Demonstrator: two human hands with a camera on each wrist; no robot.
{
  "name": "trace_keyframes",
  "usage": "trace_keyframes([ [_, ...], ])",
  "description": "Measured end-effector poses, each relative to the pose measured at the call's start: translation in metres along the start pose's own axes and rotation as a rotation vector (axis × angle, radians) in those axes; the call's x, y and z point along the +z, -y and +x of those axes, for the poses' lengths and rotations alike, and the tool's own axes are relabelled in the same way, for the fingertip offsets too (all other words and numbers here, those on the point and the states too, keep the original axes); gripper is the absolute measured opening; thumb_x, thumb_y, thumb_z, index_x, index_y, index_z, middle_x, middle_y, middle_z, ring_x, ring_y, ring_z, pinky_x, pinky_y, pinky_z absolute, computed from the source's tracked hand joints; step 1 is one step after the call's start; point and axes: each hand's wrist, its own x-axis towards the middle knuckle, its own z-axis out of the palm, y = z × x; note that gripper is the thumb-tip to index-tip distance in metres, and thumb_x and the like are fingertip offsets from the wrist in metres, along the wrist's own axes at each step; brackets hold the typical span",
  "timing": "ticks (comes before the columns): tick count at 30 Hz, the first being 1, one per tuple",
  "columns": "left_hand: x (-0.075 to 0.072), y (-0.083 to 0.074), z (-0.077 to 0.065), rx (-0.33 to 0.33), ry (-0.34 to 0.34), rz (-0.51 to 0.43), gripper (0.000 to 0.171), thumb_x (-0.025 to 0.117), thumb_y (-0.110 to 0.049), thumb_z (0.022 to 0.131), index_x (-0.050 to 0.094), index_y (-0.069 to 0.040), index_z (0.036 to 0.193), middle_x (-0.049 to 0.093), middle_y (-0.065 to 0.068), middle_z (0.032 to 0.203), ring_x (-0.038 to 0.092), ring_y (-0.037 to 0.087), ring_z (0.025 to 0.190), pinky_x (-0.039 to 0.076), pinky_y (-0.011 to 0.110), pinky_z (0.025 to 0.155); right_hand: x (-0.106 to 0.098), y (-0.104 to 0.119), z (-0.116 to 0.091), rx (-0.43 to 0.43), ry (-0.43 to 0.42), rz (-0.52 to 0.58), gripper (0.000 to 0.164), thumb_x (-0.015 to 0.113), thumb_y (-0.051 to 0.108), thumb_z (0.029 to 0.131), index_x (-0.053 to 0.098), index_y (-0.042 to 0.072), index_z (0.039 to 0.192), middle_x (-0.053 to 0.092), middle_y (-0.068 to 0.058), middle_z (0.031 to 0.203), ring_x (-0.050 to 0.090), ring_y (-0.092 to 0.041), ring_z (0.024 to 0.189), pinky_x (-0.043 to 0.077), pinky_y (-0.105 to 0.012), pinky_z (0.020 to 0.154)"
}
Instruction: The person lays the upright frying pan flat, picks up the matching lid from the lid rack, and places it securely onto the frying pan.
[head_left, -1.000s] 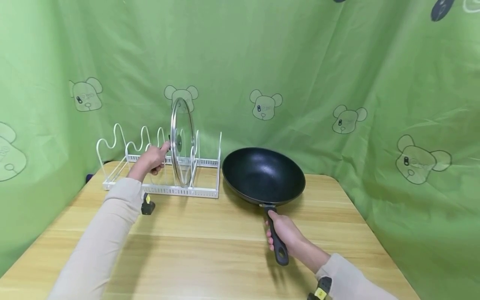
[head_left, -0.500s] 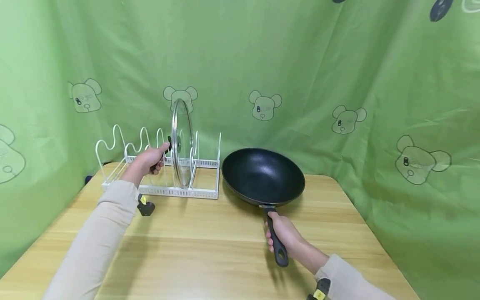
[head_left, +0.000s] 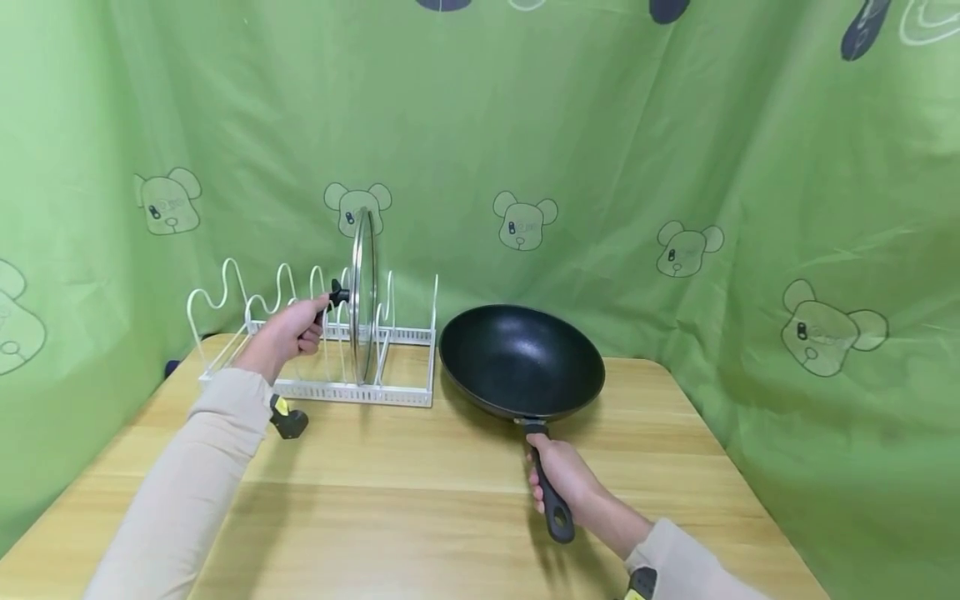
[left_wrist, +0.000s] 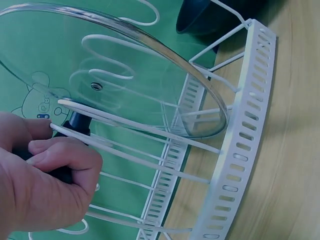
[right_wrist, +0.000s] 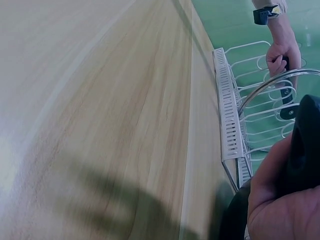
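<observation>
A glass lid (head_left: pixel 363 300) with a metal rim stands on edge between the wires of a white pot rack (head_left: pixel 322 390). My left hand (head_left: pixel 287 332) grips the lid's black handle (left_wrist: pixel 77 122) on its left side, fingers curled round it. In the left wrist view the lid's lower rim sits down among the rack's wires. On the right, a black wok (head_left: pixel 522 358) lies with its bowl facing up and its handle toward me. My right hand (head_left: pixel 567 477) holds the wok handle (head_left: pixel 553 504), thumb along its top.
The wooden table (head_left: pixel 390 492) stretches in front of the rack and wok. Green curtain (head_left: pixel 600 125) hangs behind and on both sides. The wok's rim is close to the rack's right end.
The lid has turned more edge-on and shifted slightly right, its black handle now showing more. The left hand has shifted slightly left. The right hand keeps its grip; the head view tilts up a little.
</observation>
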Motion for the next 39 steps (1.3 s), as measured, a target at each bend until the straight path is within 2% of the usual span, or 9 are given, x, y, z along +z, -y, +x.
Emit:
trace_keyframes([
  [3,-0.0006,0.0018,0.0007,-0.012,-0.001,-0.046,0.036,0.026,-0.042,0.111,0.031,-0.015,0.088,0.030,-0.013,0.057,0.027,-0.001,0.041,0.023,0.016,0.039,0.0004,-0.0005,0.0008,-0.007,-0.009,-0.001,0.033,0.040,0.036,0.104,0.046,0.004,0.106,0.047,0.001,0.064,0.043,-0.011,0.047,0.042,-0.025,0.044],
  [8,-0.0003,0.0030,0.0004,-0.015,-0.019,-0.071,0.035,0.028,-0.041,0.111,0.031,-0.015,0.087,0.030,-0.013,0.057,0.027,-0.001,0.040,0.024,0.015,0.038,0.0008,0.0014,0.0004,-0.010,-0.021,-0.006,0.031,0.041,0.035,0.104,0.046,0.005,0.105,0.047,0.000,0.064,0.043,-0.011,0.047,0.042,-0.026,0.044],
  [22,0.0033,0.0039,0.0007,-0.015,-0.043,-0.031,0.035,0.025,-0.040,0.111,0.032,-0.015,0.089,0.031,-0.013,0.060,0.027,-0.001,0.042,0.025,0.015,0.038,0.0011,-0.0004,0.0005,-0.005,-0.021,-0.016,0.032,0.041,0.036,0.105,0.046,0.005,0.106,0.047,0.000,0.065,0.042,-0.012,0.047,0.042,-0.027,0.043],
  [29,0.0024,0.0074,0.0009,-0.010,-0.048,-0.044,0.037,0.023,-0.040,0.111,0.033,-0.014,0.088,0.031,-0.012,0.058,0.027,-0.001,0.042,0.025,0.015,0.038,0.0017,-0.0027,0.0009,0.000,-0.011,-0.016,0.034,0.039,0.036,0.106,0.045,0.003,0.106,0.047,0.001,0.064,0.043,-0.011,0.046,0.043,-0.026,0.043],
  [33,0.0024,0.0050,-0.0006,-0.013,-0.057,-0.071,0.037,0.025,-0.040,0.111,0.034,-0.013,0.089,0.031,-0.012,0.057,0.027,-0.001,0.041,0.025,0.016,0.038,0.0021,-0.0022,0.0012,0.000,-0.006,-0.011,0.034,0.038,0.036,0.106,0.046,0.002,0.108,0.047,0.001,0.064,0.043,-0.010,0.047,0.043,-0.025,0.044],
  [39,0.0038,-0.0008,-0.0037,0.015,-0.070,-0.060,0.032,0.027,-0.038,0.111,0.037,-0.012,0.094,0.033,-0.013,0.060,0.027,-0.001,0.043,0.025,0.015,0.039,0.0014,0.0000,0.0011,-0.002,-0.008,-0.009,0.034,0.039,0.037,0.106,0.046,0.003,0.108,0.047,0.001,0.065,0.042,-0.011,0.047,0.043,-0.025,0.044],
])
